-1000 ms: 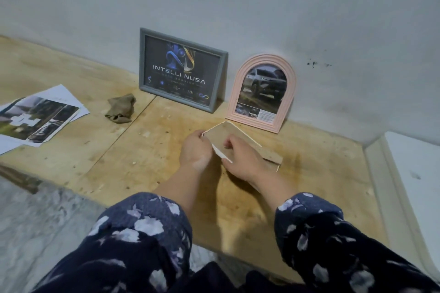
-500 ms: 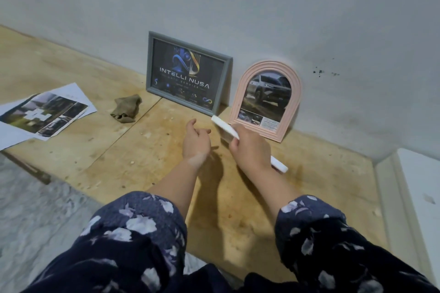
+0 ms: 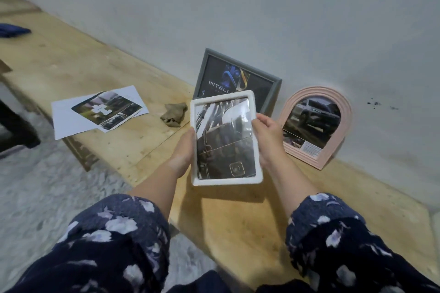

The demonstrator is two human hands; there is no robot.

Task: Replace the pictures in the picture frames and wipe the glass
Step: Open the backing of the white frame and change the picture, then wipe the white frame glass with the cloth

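Observation:
A white rectangular picture frame [image 3: 225,179] with a dark picture behind its glass is held upright above the wooden table [image 3: 238,221], glass side facing me. My left hand [image 3: 184,150] grips its left edge and my right hand [image 3: 267,137] grips its right edge. Behind it a grey frame [image 3: 273,88] with a dark logo picture leans on the wall. A pink arched frame [image 3: 316,159] with a car picture leans to the right of it. A brown cloth [image 3: 174,114] lies crumpled on the table left of the white frame.
Loose printed pictures on white paper [image 3: 100,112] lie at the table's left part. A dark blue object [image 3: 12,31] sits at the far left edge. The grey wall [image 3: 262,7] runs along the table's back. Pale floor [image 3: 35,197] lies below left.
The white frame was back side up on the table with both hands on it. It has been lifted and turned glass side toward me, and the view shifted left.

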